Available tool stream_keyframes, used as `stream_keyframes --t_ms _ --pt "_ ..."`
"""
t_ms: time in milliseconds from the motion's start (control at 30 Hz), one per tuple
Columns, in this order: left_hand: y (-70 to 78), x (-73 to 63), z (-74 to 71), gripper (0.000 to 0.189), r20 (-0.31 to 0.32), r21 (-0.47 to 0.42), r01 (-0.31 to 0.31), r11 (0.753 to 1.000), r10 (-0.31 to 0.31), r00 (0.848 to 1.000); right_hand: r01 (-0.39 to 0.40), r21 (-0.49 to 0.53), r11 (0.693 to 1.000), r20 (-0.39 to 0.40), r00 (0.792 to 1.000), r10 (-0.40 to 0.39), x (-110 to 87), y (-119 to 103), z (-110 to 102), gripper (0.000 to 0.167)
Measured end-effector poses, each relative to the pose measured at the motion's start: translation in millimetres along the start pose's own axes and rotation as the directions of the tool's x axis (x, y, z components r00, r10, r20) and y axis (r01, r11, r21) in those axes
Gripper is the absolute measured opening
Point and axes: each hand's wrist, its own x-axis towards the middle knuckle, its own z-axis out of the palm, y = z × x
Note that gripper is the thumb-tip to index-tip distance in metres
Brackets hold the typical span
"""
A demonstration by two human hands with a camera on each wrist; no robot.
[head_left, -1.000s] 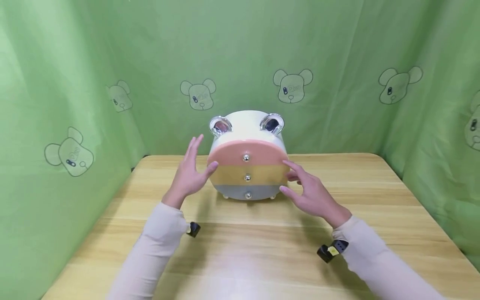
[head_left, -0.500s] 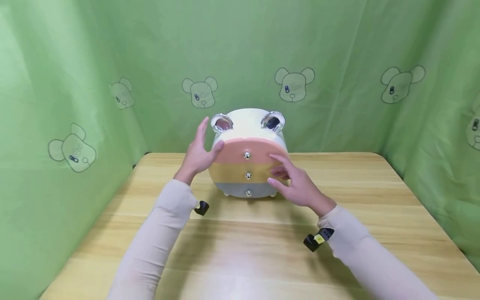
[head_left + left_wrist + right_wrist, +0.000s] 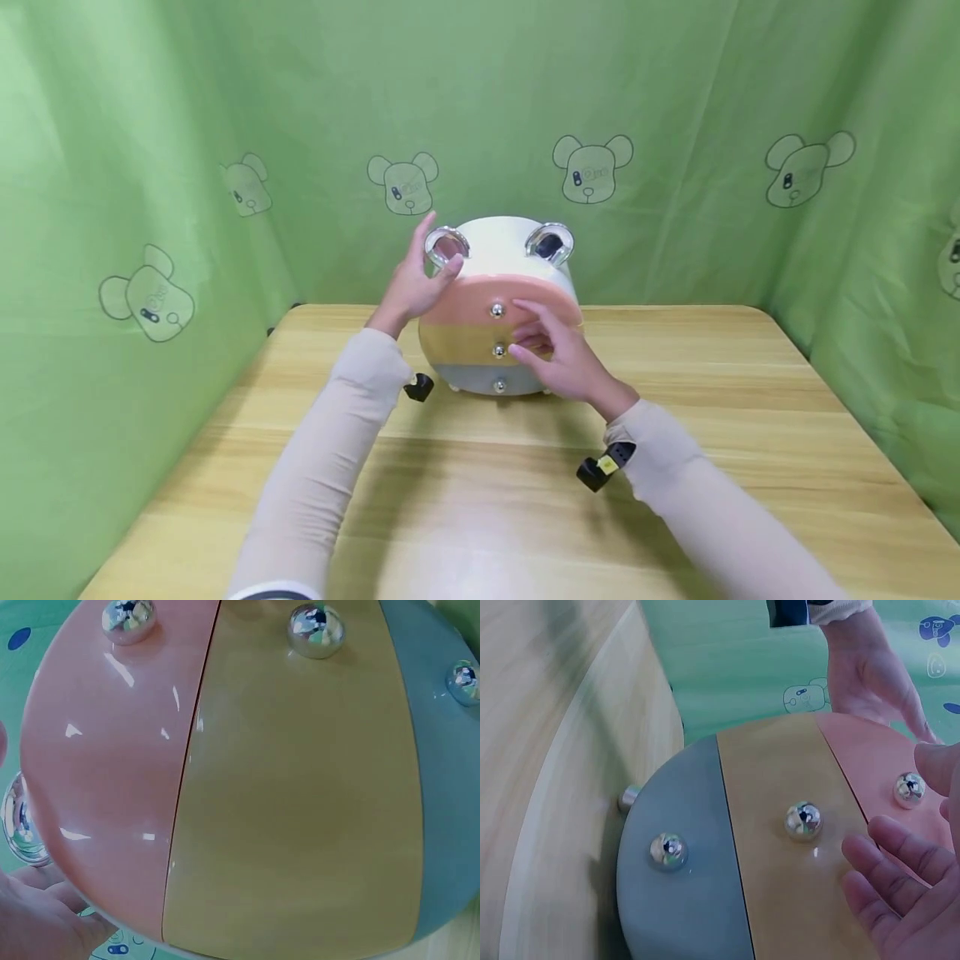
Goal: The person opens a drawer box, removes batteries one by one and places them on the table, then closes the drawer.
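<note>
A rounded white drawer box (image 3: 495,242) with two silvery ears stands on the table. Its front has a pink top drawer (image 3: 112,772), a yellow middle drawer (image 3: 300,802) and a blue-grey bottom drawer (image 3: 682,900), each with a round silver knob. At the box's upper left side, by the left ear (image 3: 447,245), is my left hand (image 3: 415,283), thumb and fingers spread; whether it touches is unclear. My right hand (image 3: 562,357) hovers before the drawers, fingers loosely bent near the pink drawer's knob (image 3: 910,790), holding nothing.
The wooden table (image 3: 480,500) carries the box near its back edge. Green curtains (image 3: 480,100) printed with bear heads hang behind and on both sides. A small black camera is strapped at each wrist.
My left hand has moved right and up to the box's left ear. My right hand has shifted left, from the box's right edge to in front of the drawers. All drawers stay closed.
</note>
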Motion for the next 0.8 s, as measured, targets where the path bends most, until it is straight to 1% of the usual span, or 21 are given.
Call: stream_keyframes --t_ms 100,200,367,533,633,767,800 --pt "0.3 3.3 1.0 0.080 0.006 -0.001 0.009 1.000 -0.009 1.000 -0.019 0.044 0.999 -0.005 1.000 0.019 5.1 -2 3 0.060" --pt "-0.6 5.6 2.0 0.077 0.022 -0.009 0.032 0.999 -0.032 0.999 -0.027 0.078 0.997 -0.010 1.000 0.028 10.0 -4 6 0.058" --pt "-0.9 10.3 1.8 0.072 0.028 -0.023 0.068 0.997 -0.067 0.997 0.005 0.106 0.994 -0.011 1.000 -0.004 17.6 -3 10 0.054" --pt "0.1 13.8 0.4 0.067 0.033 -0.013 0.072 0.997 -0.071 0.997 0.022 0.131 0.991 -0.036 0.999 -0.018 23.9 -2 15 0.051" --pt "0.2 15.0 0.4 0.064 0.058 0.033 0.046 0.998 -0.047 0.997 0.017 0.151 0.988 -0.040 0.999 -0.011 23.6 -13 18 0.048" --pt "0.1 18.6 0.4 0.062 0.112 0.104 -0.019 0.994 0.008 0.994 -0.013 0.177 0.984 -0.044 0.999 0.021 22.7 -32 18 0.043" --pt "-0.2 19.6 0.0 0.062 0.126 0.116 -0.028 0.993 0.013 0.992 -0.024 0.180 0.983 -0.046 0.998 0.033 22.7 -36 18 0.042"
